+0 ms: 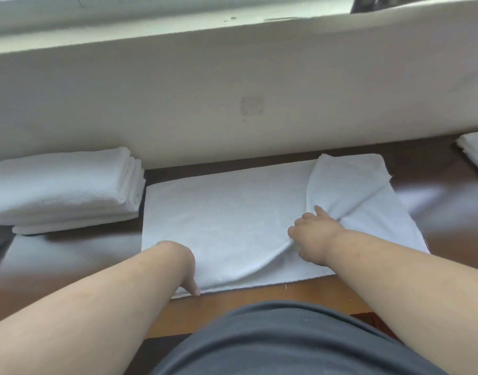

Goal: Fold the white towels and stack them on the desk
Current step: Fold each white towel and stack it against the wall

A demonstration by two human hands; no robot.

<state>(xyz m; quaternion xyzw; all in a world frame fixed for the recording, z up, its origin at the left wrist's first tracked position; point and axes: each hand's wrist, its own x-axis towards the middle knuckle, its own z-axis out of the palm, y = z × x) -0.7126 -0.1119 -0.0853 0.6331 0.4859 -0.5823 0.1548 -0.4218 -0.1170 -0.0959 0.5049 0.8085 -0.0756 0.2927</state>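
Nearest to us is our dark grey shirt front (286,339), with both bare forearms reaching out over the near edge of the glossy brown wooden worktop (259,296). Our left hand (185,269) bends down at the wrist onto the near left corner of the white terry towel (227,217) spread flat before us; one fingertip shows at the towel's near hem, but the wrist hides the other fingers, so we cannot tell whether that grip is spread or pinching. Our right hand (313,234) sits further in, its grip curled and pinching a gathered bunch of the towel's right part, which is lifted and turned over leftward, making a rounded fold above the flat layer.

The towel lies across the middle of the worktop, its far edge close to the cream wall (232,85). Just beside its left end, apparently not quite touching, stands a stack of folded white towels (64,188), folded edges facing the open towel. At the far right edge a second pile of folded white cloths (476,152) is partly cut off. Above the wall runs a pale window ledge (178,36).
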